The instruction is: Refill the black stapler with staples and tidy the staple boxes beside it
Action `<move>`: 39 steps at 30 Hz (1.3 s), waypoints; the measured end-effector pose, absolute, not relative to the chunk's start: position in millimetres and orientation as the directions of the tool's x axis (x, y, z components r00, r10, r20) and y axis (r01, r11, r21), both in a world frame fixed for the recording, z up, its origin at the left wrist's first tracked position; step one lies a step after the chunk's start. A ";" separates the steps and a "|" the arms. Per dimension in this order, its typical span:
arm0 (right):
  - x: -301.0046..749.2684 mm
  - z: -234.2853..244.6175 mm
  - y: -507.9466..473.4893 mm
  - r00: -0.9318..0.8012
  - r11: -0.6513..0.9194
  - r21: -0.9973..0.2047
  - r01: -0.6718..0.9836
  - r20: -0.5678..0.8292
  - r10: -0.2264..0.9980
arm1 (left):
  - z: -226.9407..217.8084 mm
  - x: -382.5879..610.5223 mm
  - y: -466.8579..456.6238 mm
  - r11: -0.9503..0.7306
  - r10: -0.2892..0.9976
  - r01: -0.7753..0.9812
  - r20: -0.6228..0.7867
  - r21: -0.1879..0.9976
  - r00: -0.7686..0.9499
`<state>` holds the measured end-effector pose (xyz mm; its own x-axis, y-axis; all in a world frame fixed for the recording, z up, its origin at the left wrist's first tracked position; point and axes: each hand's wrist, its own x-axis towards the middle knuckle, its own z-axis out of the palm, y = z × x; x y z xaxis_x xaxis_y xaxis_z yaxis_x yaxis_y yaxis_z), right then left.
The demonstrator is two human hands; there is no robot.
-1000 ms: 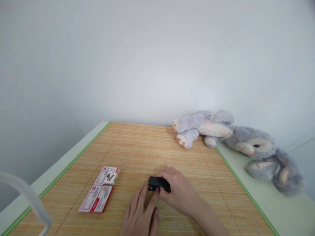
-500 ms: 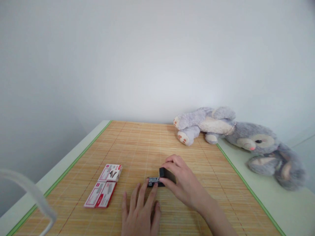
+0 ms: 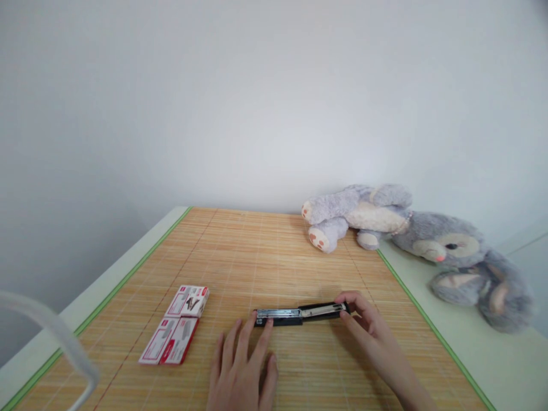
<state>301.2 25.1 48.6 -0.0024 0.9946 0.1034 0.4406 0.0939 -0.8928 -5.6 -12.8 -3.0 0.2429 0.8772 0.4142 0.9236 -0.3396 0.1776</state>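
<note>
A black stapler (image 3: 302, 314) lies folded open nearly flat on the bamboo mat, its metal staple channel and the inside of its top arm facing up. My left hand (image 3: 242, 365) rests on the mat with fingers spread, two fingertips touching the stapler's left end. At the other end, my right hand (image 3: 368, 328) pinches the tip of the top arm between thumb and fingers. Left of my hands lie small red-and-white boxes (image 3: 175, 325), one with a stapler picture on it.
The bamboo mat (image 3: 248, 245) with green edging covers most of the white table. A grey plush rabbit (image 3: 385, 222) lies across the back right. At the lower left, a white cable or tube (image 3: 55, 331) curves into view. A plain wall (image 3: 257, 103) stands behind.
My right hand has swung the stapler's top arm over to the right and down, from raised to nearly flat. My left hand stays at the left end of the stapler.
</note>
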 end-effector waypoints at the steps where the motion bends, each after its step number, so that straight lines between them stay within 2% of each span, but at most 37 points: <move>1: 300.2 46.6 23.4 0.009 0.093 -0.893 0.440 0.108 0.994 | -3.2 -8.6 -11.6 -0.361 0.868 0.916 0.421 0.175 0.262; 4: 295.3 48.0 15.6 0.056 0.115 -0.879 0.462 0.158 0.986 | -2.4 -25.9 -9.4 -0.453 0.832 0.874 0.435 0.177 0.343; 6: 293.6 51.2 7.7 0.113 0.134 -0.829 0.543 0.230 0.967 | -0.9 -45.4 -9.7 -0.463 0.820 0.869 0.458 0.175 0.344; 9: 294.3 52.7 -7.2 0.218 0.126 -0.755 0.643 0.338 0.915 | 1.5 -78.5 -13.2 -0.291 0.840 0.937 0.520 0.191 0.155; 11: 294.8 50.2 -17.0 0.286 0.110 -0.773 0.625 0.358 0.889 | 2.3 -96.0 -16.8 -0.140 0.838 0.969 0.545 0.203 0.007; 13: 293.1 46.8 -24.9 0.334 0.098 -0.801 0.591 0.354 0.874 | 0.5 -107.2 -20.9 -0.056 0.841 0.982 0.539 0.178 -0.050; 16: 283.4 45.3 -32.0 0.339 0.100 -0.802 0.589 0.358 0.870 | -9.6 -115.6 -26.3 -0.103 0.852 0.991 0.521 0.085 0.044; 19: 263.9 48.2 -35.3 0.266 0.129 -0.811 0.571 0.332 0.905 | -24.9 -120.2 -28.5 -0.272 0.817 0.962 0.531 0.008 0.226; 22: 239.8 47.0 -35.9 0.198 0.134 -0.858 0.497 0.262 0.945 | -33.4 -116.8 -26.9 -0.396 0.769 0.918 0.539 -0.021 0.344; 24: 226.9 42.0 -34.5 0.156 0.078 -0.889 0.451 0.165 0.974 | -31.5 -104.3 -24.0 -0.459 0.751 0.888 0.544 0.022 0.375; 27: 218.1 34.4 -30.5 0.025 -0.045 -0.913 0.405 -0.038 0.999 | -20.5 -71.5 -18.7 -0.572 0.740 0.802 0.531 0.171 0.414; 30: 217.3 34.3 -27.1 -0.110 -0.196 -0.930 0.311 -0.240 0.965 | -6.4 -35.9 -13.0 -0.637 0.752 0.695 0.466 0.334 0.466; 32: 216.4 37.8 -26.5 -0.166 -0.303 -0.922 0.239 -0.346 0.923 | 3.0 -18.2 -9.1 -0.623 0.781 0.643 0.391 0.446 0.486; 36: 214.5 40.8 -26.8 -0.234 -0.401 -0.903 0.154 -0.427 0.873 | 17.5 -0.3 -0.7 -0.551 0.818 0.557 0.270 0.622 0.508; 39: 223.7 36.5 -26.5 -0.242 -0.423 -0.895 0.140 -0.445 0.862 | 19.5 -0.4 4.0 -0.549 0.807 0.509 0.260 0.663 0.531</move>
<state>223.7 -26.5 36.5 -0.2416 0.8622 -0.4451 0.1400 -0.4230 -0.8953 -0.4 4.0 19.5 0.5309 0.8067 0.2597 0.5091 -0.5486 0.6632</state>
